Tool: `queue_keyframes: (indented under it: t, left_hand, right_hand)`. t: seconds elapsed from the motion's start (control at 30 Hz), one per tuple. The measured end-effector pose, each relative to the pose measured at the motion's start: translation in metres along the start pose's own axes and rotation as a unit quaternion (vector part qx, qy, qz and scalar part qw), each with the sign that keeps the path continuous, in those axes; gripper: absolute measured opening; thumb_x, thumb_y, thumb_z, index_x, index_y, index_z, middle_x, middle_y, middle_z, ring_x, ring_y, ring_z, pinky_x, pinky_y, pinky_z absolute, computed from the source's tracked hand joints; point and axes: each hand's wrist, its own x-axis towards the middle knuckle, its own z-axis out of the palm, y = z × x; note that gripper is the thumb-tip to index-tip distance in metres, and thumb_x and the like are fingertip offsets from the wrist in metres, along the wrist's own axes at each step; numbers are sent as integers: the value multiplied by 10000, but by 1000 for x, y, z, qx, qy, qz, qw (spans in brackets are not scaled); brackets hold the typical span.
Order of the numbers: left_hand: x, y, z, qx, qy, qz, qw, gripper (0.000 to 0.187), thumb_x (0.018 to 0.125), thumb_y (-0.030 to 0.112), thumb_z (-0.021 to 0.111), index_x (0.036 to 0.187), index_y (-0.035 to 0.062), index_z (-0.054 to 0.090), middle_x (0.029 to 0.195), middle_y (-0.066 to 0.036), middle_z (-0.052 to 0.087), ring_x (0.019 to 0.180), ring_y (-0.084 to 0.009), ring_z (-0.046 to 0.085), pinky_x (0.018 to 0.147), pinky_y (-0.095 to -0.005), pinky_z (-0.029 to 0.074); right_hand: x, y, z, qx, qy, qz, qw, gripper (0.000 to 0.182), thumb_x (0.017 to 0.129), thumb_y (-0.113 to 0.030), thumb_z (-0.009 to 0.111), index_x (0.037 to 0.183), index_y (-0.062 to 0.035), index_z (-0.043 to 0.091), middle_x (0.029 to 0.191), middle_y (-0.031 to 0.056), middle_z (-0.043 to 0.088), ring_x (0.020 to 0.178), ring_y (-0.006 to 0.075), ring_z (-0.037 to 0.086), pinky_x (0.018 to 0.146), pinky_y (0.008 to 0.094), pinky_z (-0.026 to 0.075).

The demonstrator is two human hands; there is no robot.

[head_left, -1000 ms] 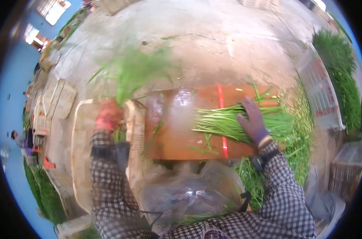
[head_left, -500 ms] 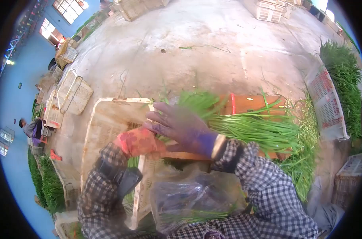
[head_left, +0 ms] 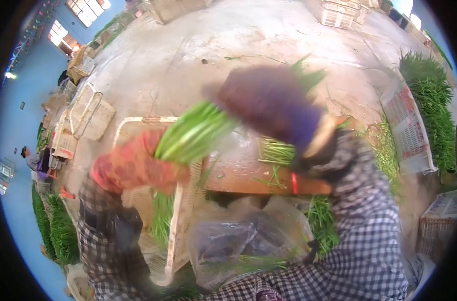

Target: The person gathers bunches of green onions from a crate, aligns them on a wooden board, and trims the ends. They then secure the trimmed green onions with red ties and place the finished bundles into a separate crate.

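Observation:
A bundle of green stalks (head_left: 196, 133) is held at its left end by my left hand (head_left: 138, 163), in a red patterned glove, above the white crate (head_left: 177, 228). My right hand (head_left: 271, 100), in a blurred purple glove, closes round the leafy part at the upper right. Below it, more cut stalks (head_left: 276, 151) lie on the orange-brown board (head_left: 243, 184). Greens (head_left: 162, 213) stand inside the crate. Clear plastic (head_left: 238, 241) covers my lap.
Loose trimmings (head_left: 384, 150) are heaped at the right, beside a crate (head_left: 409, 125) and piled greens (head_left: 427, 110). Other crates (head_left: 95, 118) stand at the left, near a seated person (head_left: 35, 160). A wicker-like crate (head_left: 439, 223) is at the lower right.
My left hand has moved left and down, and my right hand up and right. A raised bundle now spans between them, and the long greens that lay across the board's right side no longer show there.

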Motion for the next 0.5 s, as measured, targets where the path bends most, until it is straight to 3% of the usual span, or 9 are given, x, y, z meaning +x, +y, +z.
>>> queue_keyframes:
  t: [0.07, 0.1, 0.2, 0.23, 0.3, 0.33, 0.37, 0.43, 0.5]
  left_hand:
    - [26, 2, -4, -40, -2, 138, 990, 503, 808, 167, 699, 1256, 65, 492, 852, -27, 599, 752, -122, 577, 637, -257, 479]
    - [38, -1, -5, -58, -1, 206, 977, 513, 817, 152, 692, 1275, 64, 478, 886, -34, 603, 786, -127, 582, 661, -261, 487]
    - [84, -27, 5, -96, 52, 198, 974, 532, 847, 150, 657, 1315, 48, 426, 972, -47, 597, 887, -130, 572, 724, -277, 501]
    - [108, -51, 6, -62, 44, 178, 981, 551, 848, 162, 651, 1325, 36, 406, 1033, -65, 593, 926, -152, 573, 784, -289, 495]
    - [154, -96, 22, 17, 40, 169, 985, 617, 820, 88, 653, 1364, 39, 364, 1094, -84, 576, 932, -170, 570, 813, -290, 492]
    - [176, -122, 36, 79, 38, 222, 971, 665, 804, 66, 664, 1385, 51, 342, 1127, -93, 558, 955, -185, 561, 811, -295, 492]
    - [198, -147, 50, 137, 41, 274, 951, 714, 788, 45, 676, 1406, 63, 319, 1160, -102, 539, 979, -200, 551, 810, -300, 493]
    - [215, -173, 75, 232, 62, 310, 920, 770, 773, 136, 701, 1422, 73, 291, 1270, -133, 482, 1123, -260, 495, 886, -350, 465]
    - [214, -166, 102, 277, 107, 190, 936, 825, 752, 233, 722, 1429, 75, 277, 1358, -160, 419, 1250, -313, 412, 980, -408, 414]
  right_hand:
    - [-9, 40, -39, -172, -24, -47, 984, 380, 756, -122, 637, 1135, -112, 604, 839, 27, 628, 741, 176, 627, 632, 307, 519]
    - [-16, 50, -58, -181, -59, -11, 982, 355, 760, -143, 642, 1113, -122, 612, 857, 27, 632, 754, 183, 632, 643, 308, 518]
    - [-44, 74, -106, -234, -181, 88, 951, 254, 799, -211, 630, 1043, -138, 629, 833, 37, 622, 731, 200, 627, 628, 322, 505]
    - [-59, 69, -105, -258, -211, 175, 926, 102, 792, -159, 589, 893, -158, 606, 737, 58, 601, 673, 252, 620, 574, 380, 480]
    - [-117, 71, -85, -136, -224, 218, 940, 69, 835, -172, 563, 877, -153, 613, 720, 76, 611, 665, 275, 623, 583, 394, 480]
    - [-145, 60, -66, -140, -323, 305, 885, 77, 834, -190, 567, 867, -145, 620, 742, 91, 628, 706, 286, 641, 622, 397, 492]
    - [-154, 44, -55, -34, -383, 385, 839, 88, 831, -196, 566, 885, -145, 614, 767, 102, 640, 753, 296, 656, 678, 413, 502]
    - [-203, 18, -17, 10, -483, 405, 776, 225, 836, -138, 508, 1034, -87, 603, 947, 162, 645, 884, 326, 630, 768, 420, 492]
    - [-221, -1, 13, 48, -490, 466, 736, 248, 818, -158, 535, 1051, -92, 591, 998, 148, 640, 934, 324, 617, 799, 428, 474]
